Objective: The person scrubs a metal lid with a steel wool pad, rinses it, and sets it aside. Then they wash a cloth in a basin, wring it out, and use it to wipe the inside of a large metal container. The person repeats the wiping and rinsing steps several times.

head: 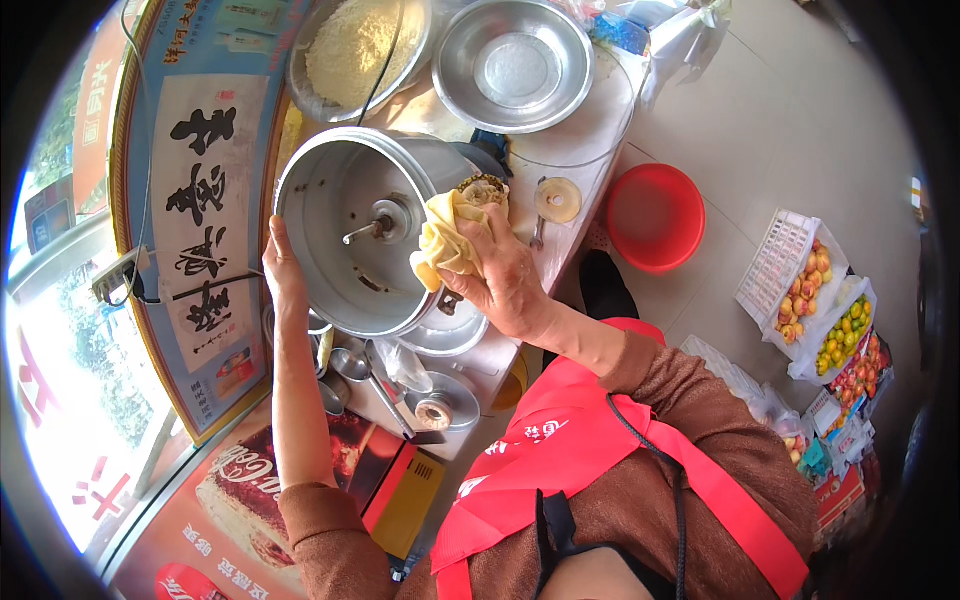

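Note:
A wide metal drum (pixel 360 292) lies tilted on the table, its open mouth facing up toward me. Inside, a short metal shaft (pixel 367 232) sticks out from a hub in the bottom, and brown specks and stains mark the wall. My left hand (pixel 285 266) holds the drum's rim on the left, thumb up; its other fingers are mostly hidden. In my right hand (pixel 499 277) is a bunched yellow cloth (pixel 451 236), held at the drum's right rim. Behind that hand, a dark, dirty-looking fitting (pixel 484 187) shows in part.
Behind the drum stand a bowl of pale yellow flour-like powder (pixel 352 52) and a steel basin (pixel 514 67). A wrench (pixel 538 225) and disc (pixel 559 200) lie right; a ladle (pixel 351 364) and ring-shaped part (pixel 433 412) are nearer. A red basin (pixel 655 217) sits on the floor.

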The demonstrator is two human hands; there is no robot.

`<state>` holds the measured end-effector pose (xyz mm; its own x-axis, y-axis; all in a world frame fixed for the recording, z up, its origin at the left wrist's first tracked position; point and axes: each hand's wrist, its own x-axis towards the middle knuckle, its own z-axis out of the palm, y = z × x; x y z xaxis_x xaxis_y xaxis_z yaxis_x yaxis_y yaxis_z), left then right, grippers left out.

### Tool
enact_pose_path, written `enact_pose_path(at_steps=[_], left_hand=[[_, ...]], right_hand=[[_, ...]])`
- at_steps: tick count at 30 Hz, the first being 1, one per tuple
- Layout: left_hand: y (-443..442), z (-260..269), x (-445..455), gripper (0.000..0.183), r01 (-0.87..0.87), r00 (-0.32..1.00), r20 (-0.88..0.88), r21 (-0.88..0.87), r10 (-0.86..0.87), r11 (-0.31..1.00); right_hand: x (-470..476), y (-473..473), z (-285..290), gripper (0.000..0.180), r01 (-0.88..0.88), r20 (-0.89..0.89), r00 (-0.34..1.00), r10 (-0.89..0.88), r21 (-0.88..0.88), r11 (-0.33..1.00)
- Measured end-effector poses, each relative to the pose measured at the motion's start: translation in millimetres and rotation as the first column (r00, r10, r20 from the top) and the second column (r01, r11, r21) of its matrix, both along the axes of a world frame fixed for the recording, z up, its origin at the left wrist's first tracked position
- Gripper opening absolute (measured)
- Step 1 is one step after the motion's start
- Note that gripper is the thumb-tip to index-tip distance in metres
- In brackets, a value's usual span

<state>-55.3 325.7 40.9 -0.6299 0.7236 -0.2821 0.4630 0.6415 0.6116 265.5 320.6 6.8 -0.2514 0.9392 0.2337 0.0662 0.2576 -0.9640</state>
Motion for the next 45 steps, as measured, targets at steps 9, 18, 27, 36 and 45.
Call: enact_pose_path(at_steps=[9,18,27,36,45], left_hand=[[1,-5,-8,0.088,-0.008,0.996,0.088,0.003,0.008,1.0],[4,-8,-10,0.083,0.047,0.996,0.075,0.138,-0.058,0.989],[-88,-58,11,0.057,-0.532,0.825,0.32,0.72,0.466,0.446],[-234,-129,180,0.062,-0.724,0.162,0.987,0.114,0.007,0.68],[-210,-68,205,0.049,-0.886,0.038,0.952,0.172,-0.303,0.431]], right_hand=[[-37,-43,-112,0.046,0.23,-0.109,0.964,-0.242,-0.11,0.967],[-26,-45,-129,0.027,-0.089,-0.542,0.784,-0.302,-0.58,0.81],[-35,-76,-128,0.019,-0.157,-0.569,0.771,-0.284,-0.603,0.782],[-43,-144,-77,0.074,-0.577,-0.135,0.754,0.643,-0.604,0.55],[14,-12,52,0.034,-0.042,0.074,0.996,0.055,-0.165,0.985]])
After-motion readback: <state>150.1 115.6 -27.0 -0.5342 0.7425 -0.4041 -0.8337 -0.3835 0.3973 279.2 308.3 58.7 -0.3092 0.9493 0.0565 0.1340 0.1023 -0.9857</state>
